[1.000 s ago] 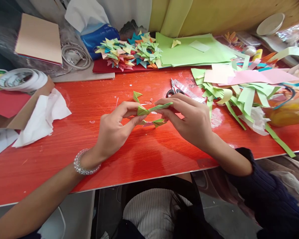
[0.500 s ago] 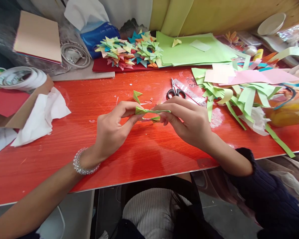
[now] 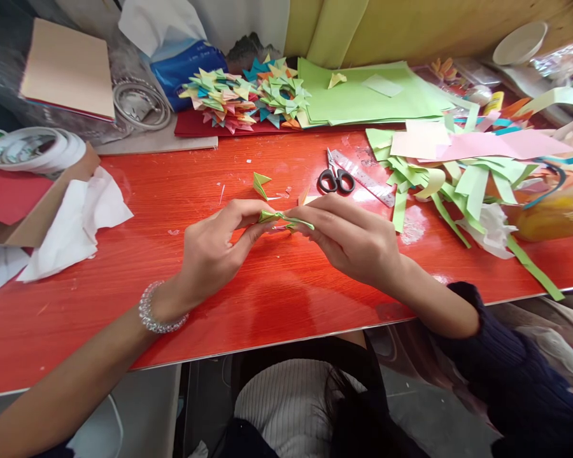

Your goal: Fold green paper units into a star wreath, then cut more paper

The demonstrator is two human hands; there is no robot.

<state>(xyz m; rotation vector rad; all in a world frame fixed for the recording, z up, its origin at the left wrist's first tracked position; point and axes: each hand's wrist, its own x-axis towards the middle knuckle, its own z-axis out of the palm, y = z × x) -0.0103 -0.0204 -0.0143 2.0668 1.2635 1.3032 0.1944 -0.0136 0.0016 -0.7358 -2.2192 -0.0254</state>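
A small piece of folded green paper is pinched between both my hands above the red table. My left hand grips its left end between thumb and fingers. The thumb and fingers of my right hand close on its right end, partly covering it. Just under it shows a bit of another folded paper piece with pink and green on it, mostly hidden by my fingers. A folded yellow-green paper piece lies on the table behind my left fingertips. Black-handled scissors lie beyond my right hand.
A clear ruler lies beside the scissors. Cut paper strips pile up on the right. Folded-paper stars and green sheets stand at the back. Tape rolls and a white tissue are on the left.
My right fingers have shifted slightly left along the folded green paper, and its right end now looks curved. The green piece beneath is more covered. The view has moved a little.
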